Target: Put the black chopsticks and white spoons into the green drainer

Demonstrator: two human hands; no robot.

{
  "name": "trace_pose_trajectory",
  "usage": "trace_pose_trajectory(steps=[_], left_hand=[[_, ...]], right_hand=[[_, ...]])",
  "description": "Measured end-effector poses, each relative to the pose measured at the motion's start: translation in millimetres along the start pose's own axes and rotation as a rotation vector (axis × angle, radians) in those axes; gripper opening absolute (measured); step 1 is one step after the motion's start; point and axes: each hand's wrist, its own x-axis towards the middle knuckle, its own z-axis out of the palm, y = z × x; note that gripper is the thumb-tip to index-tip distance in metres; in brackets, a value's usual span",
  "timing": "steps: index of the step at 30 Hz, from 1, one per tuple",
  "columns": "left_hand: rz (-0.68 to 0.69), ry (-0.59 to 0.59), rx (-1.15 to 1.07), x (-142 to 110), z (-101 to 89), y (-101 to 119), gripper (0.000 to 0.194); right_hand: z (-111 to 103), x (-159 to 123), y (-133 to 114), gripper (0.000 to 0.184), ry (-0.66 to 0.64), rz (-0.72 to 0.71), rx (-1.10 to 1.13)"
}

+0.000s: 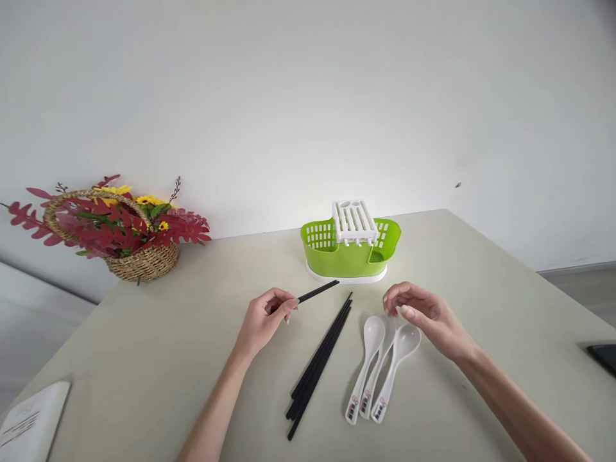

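Spoons [376,369], white, three: each handle end bears a small printed mark [353,406] (red emblem, dark characters), too small to read. White object [48,410], near left corner: dark lines [19,428], possibly lettering, illegible.

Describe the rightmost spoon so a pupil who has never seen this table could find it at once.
On the pale table, find the green caddy near the wall. Nearer the viewer, right of the loose black chopsticks, lie three white spoons. The rightmost spoon alone has its bowl below the thumb of the right hand in this view.
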Motion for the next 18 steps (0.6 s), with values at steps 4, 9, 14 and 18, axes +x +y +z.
trace_pose_trajectory(steps=[4, 9, 14, 18], left_hand=[[-0.023, -0.072, -0.140, -3, 8.8, 6, 0.040], [-0.044, -0.145, -0.320, -6, 17.1, 8, 0.047], [-0.052, -0.274, -0.419, -8, 17.0, 0, 0.050], [-0.059, -0.383, -0.477, -9, 17.0, -7, 0.051]], right_hand=[[21, 5, -35, 0.032, -0.113, -0.036, 0.027], [48, 8, -64, 0.032, -0.207, -0.078, 0.071], [64, 7, -76, 0.025, -0.271, -0.095, 0.105], [70, 6, -78, 0.023, -0.281, -0.100, 0.084]])
